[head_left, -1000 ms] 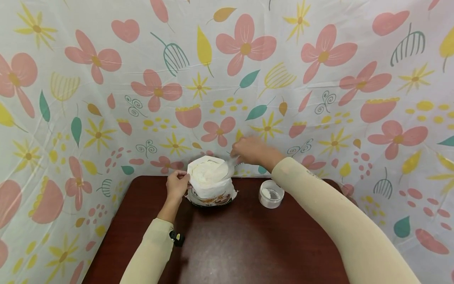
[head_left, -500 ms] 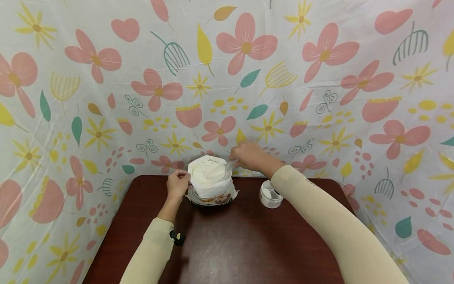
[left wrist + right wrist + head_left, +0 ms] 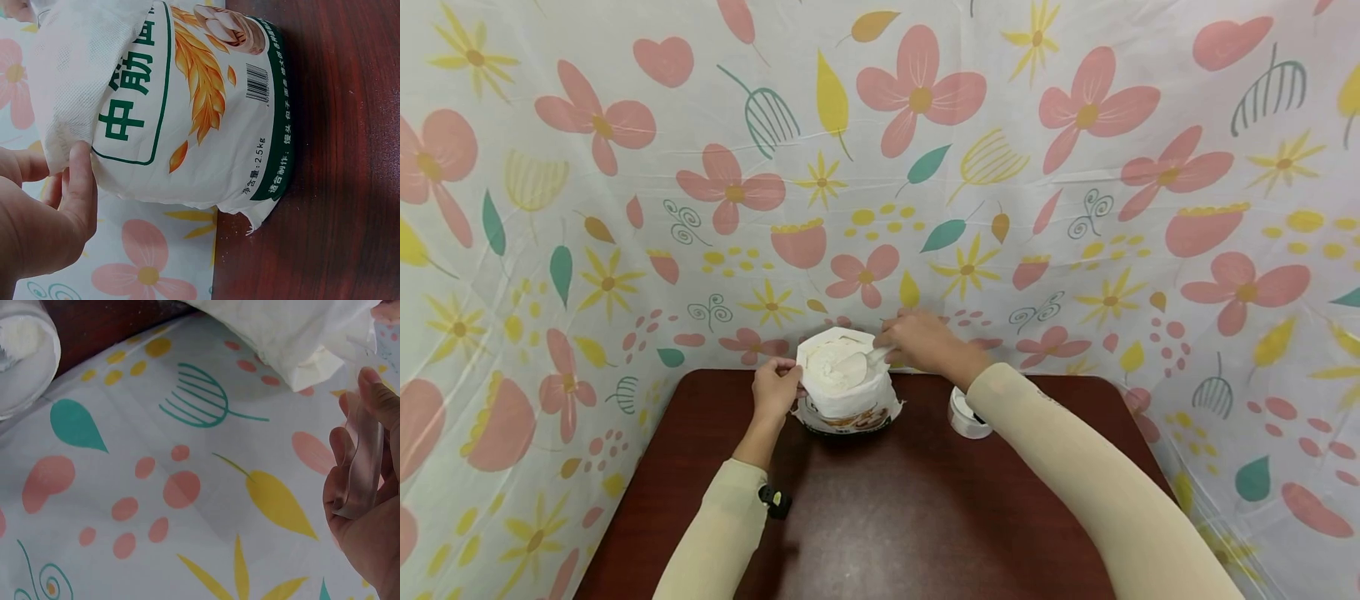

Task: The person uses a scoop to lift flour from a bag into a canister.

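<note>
A white cloth bag of flour (image 3: pixel 850 404) stands at the back of the table with its top folded outward. Loose white flour (image 3: pixel 827 358) shows inside the mouth. My left hand (image 3: pixel 775 389) pinches the folded rim between thumb and fingers; the left wrist view shows this hand (image 3: pixel 50 209) and the bag's printed front (image 3: pixel 206 112), marked 2.5kg. In my right hand (image 3: pixel 919 340) is the handle of a clear plastic scoop (image 3: pixel 365 459). The scoop's head is at the flour inside the bag's mouth; how deep it sits I cannot tell.
A round clear tub (image 3: pixel 966 423) with some white powder in it stands right of the bag, partly behind my right sleeve. The dark red table (image 3: pixel 880 517) ends against a flower-printed cloth (image 3: pixel 917 200) at the back and sides.
My right hand has come down and slightly left with the scoop, which is lower in the bag's mouth. The right sleeve covers more of the tub. My left hand stays on the rim.
</note>
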Motion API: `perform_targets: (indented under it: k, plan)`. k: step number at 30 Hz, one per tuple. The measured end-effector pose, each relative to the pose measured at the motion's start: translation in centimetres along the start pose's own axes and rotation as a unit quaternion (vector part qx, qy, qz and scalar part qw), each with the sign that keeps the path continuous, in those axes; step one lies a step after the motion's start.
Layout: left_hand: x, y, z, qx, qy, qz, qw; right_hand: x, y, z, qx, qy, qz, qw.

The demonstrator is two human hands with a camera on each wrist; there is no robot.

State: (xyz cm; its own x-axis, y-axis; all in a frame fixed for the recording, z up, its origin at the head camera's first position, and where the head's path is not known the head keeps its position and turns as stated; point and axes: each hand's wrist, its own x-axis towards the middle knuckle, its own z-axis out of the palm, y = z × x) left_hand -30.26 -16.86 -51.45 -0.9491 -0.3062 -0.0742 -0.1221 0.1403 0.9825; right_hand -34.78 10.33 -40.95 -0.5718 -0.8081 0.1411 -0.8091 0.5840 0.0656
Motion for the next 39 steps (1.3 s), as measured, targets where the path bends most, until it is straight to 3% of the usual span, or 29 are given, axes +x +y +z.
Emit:
perform_targets:
  k: [16, 22, 39]
  plan:
    - [-0.1, 0.1, -0.2, -0.006, 0.000, 0.004, 1.0000, -0.1, -0.1, 1.6, 0.027, 0.018, 0.017, 0.999]
    - [0.1, -0.2, -0.2, -0.012, -0.006, 0.007, 0.9999, -0.3, 0.1, 1.4, 0.041, 0.019, 0.020, 0.999]
    - [0.3, -0.2, 0.0, -0.005, 0.004, 0.008, 0.9999, -1.4, 1.5, 0.3, 0.091, 0.075, 0.027, 0.993]
